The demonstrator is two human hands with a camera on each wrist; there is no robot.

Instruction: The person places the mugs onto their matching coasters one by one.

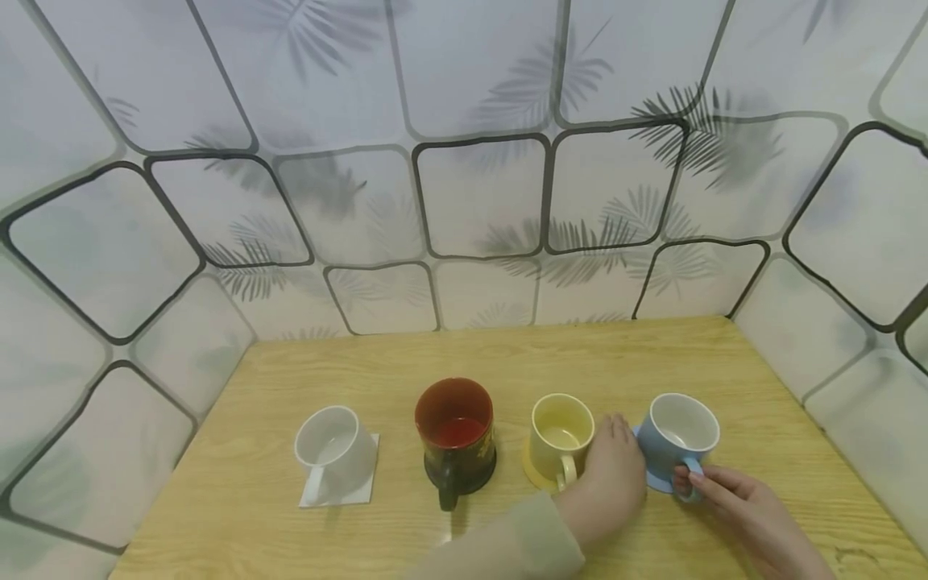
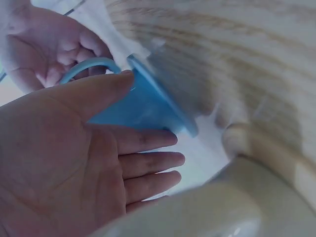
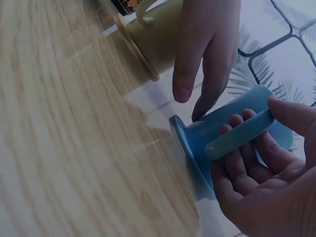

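A blue mug with a pale inside stands on a blue coaster at the right of the table. Its handle is gripped by my right hand, fingers through the loop and thumb on top. Between this mug and a yellow mug is my left hand, its palm turned toward the blue mug. In the left wrist view the left hand's fingers are straight, with the fingertips close beside the blue mug and its coaster. The yellow mug sits on a yellow coaster.
Left of the yellow mug stands a black mug with a red inside. Farther left, a white mug is on a square white coaster. All stand on a wooden table with patterned walls behind and at the sides.
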